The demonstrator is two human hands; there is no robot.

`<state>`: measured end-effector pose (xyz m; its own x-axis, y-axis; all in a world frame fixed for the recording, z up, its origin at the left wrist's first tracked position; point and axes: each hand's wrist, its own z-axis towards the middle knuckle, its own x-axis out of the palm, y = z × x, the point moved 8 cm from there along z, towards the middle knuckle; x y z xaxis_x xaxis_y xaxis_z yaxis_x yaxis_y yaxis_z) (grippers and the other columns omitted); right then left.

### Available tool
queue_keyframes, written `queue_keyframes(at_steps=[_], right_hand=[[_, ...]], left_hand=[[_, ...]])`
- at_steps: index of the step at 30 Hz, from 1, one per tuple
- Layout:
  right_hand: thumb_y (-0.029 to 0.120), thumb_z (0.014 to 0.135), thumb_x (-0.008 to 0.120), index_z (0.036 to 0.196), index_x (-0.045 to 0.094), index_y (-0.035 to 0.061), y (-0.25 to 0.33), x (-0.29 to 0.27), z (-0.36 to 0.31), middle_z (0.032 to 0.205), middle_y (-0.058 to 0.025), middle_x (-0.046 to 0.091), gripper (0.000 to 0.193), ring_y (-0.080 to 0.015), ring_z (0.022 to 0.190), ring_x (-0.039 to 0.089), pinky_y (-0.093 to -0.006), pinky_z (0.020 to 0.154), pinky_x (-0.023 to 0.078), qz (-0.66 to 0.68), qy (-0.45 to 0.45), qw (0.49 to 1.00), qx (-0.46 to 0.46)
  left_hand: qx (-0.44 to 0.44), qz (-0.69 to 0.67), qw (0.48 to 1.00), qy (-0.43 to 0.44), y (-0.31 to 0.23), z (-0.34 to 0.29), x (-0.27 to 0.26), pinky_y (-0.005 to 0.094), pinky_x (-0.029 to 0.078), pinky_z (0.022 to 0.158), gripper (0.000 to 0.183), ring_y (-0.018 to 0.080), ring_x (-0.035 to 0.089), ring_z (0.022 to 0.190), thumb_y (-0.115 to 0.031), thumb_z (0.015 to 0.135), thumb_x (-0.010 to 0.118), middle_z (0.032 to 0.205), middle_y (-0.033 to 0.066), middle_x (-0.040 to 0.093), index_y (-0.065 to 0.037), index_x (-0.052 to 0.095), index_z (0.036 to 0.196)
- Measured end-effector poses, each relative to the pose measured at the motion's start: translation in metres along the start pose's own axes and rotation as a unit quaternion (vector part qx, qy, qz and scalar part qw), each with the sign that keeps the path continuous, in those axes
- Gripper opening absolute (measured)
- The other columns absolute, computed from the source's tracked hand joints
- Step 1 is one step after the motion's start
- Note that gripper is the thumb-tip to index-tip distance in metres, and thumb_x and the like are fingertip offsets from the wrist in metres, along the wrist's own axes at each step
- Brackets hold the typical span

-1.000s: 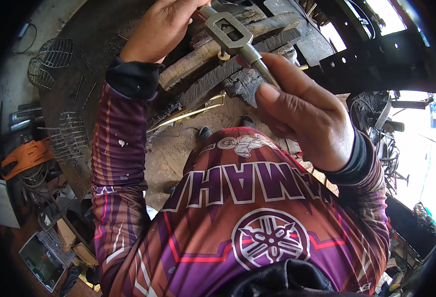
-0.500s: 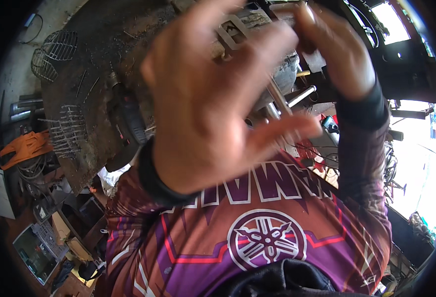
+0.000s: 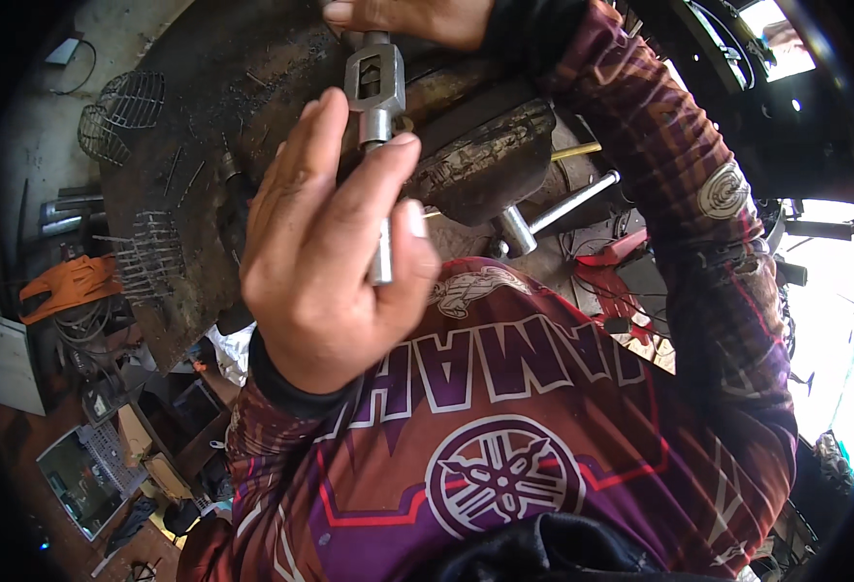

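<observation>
A steel tap wrench (image 3: 378,82) with a slotted middle block points away from me near the top of the view. My right hand (image 3: 422,19) is closed over its far handle, partly cut off by the upper edge. My left hand (image 3: 325,262) lies by the near handle with its fingers stretched out. The forefinger crosses the bar and the thumb is on its other side. What sits below the wrench's middle is hidden. Just right of the wrench stands a dark, worn bench vise (image 3: 490,160) with a steel sliding handle (image 3: 574,202).
A dark workbench (image 3: 209,107) spreads to the left, with metal shavings, a wire cage (image 3: 136,100) and a welded rod grid (image 3: 150,257). An orange cloth-like item (image 3: 70,288) hangs by the bench's left edge. A red object (image 3: 616,267) is on the right beyond the vise.
The wrench has swung round from slanting toward the right to pointing nearly straight away from me. My right hand has moved left across the top; my left hand has dropped back to the near handle.
</observation>
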<state>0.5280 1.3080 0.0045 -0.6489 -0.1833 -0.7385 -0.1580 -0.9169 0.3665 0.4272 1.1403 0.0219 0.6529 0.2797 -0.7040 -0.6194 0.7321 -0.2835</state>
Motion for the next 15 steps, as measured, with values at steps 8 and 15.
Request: queue_keyframes(at_steps=[8, 15], right_hand=[[0.051, 0.108, 0.04, 0.086, 0.073, 0.0042, 0.009, -0.012, -0.013, 0.08, -0.0188, 0.067, 0.061, -0.039, 0.076, 0.066, -0.0472, 0.069, 0.053, -0.085, 0.015, 0.989, 0.117], [0.056, 0.107, 0.038, 0.091, 0.073, 0.0028, 0.017, -0.023, -0.024, 0.08, -0.0189, 0.067, 0.066, -0.0397, 0.075, 0.066, -0.0483, 0.069, 0.054, -0.112, 0.017, 0.987, 0.116]], left_hand=[[-0.027, -0.11, 0.994, 0.008, 0.028, -0.013, -0.009, 0.0392, 0.058, 0.093, 0.031, 0.0378, 0.071, 0.113, -0.011, 0.093, 0.065, 0.13, 0.0329, 0.064, 0.001, 0.071, 0.12], [-0.044, -0.147, 0.988, 0.035, 0.045, -0.012, -0.008, 0.0349, 0.058, 0.089, 0.031, 0.0293, 0.073, 0.109, -0.011, 0.101, 0.058, 0.133, 0.0286, 0.064, 0.002, 0.065, 0.128]])
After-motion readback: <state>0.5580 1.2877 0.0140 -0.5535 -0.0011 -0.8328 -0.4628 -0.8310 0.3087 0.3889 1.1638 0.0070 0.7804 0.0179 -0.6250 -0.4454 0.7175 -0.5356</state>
